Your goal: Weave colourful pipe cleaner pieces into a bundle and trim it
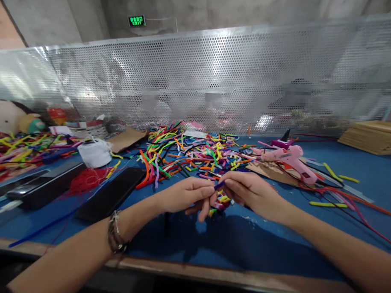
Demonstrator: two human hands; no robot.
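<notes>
Between my two hands, over the front middle of the table, is a short dark blue pipe cleaner (219, 185). My left hand (193, 195) pinches one end of it between thumb and forefinger, its other fingers curled below. The other end sits in the closed fingers of my right hand (248, 189). Just beneath and behind the fingers shows a small cluster of yellow, red and green pipe cleaner pieces (223, 201), partly hidden by my hands. Beyond them spreads a large heap of colourful pipe cleaners (195, 153).
A pink glue gun (289, 160) lies on the right among loose pipe cleaners and cords. To the left are a black phone (113, 193), a dark box-shaped device (46, 186), red thread (88, 180) and a white mask (95, 153). A perforated metal screen (191, 73) stands behind.
</notes>
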